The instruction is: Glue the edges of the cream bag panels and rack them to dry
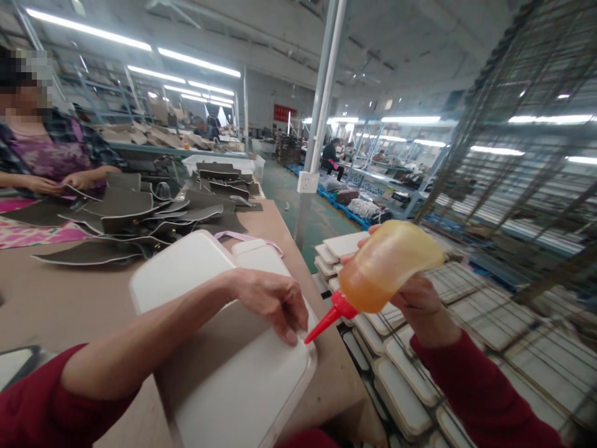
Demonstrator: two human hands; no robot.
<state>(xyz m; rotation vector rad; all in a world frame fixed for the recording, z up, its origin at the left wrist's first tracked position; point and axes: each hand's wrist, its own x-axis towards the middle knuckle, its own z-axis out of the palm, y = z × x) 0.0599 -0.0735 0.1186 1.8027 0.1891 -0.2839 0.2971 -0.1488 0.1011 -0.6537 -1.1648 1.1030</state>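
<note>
In front of me a white panel with rounded corners and a raised rim [233, 389] lies on the brown work table [338, 389]. My left hand [268, 298] is closed at the panel's upper right corner, thumb and fingers pinched at the rim; whatever they pinch is hidden. My right hand [420, 295] grips a squeeze bottle [385, 264] of amber liquid, tilted down to the left. Its red nozzle tip meets the rim right beside my left fingertips. Beyond my left forearm lies another white panel [180, 274] with a smaller white piece [261, 255] and a lilac strap.
Dark grey curved pieces [140, 208] are heaped at the table's far side. A co-worker [46, 149] sits at the left, both hands on a piece. Stacked white panels [405, 379] stand right of the table, below a leaning wire rack [522, 124]. A post [321, 93] rises beyond the table.
</note>
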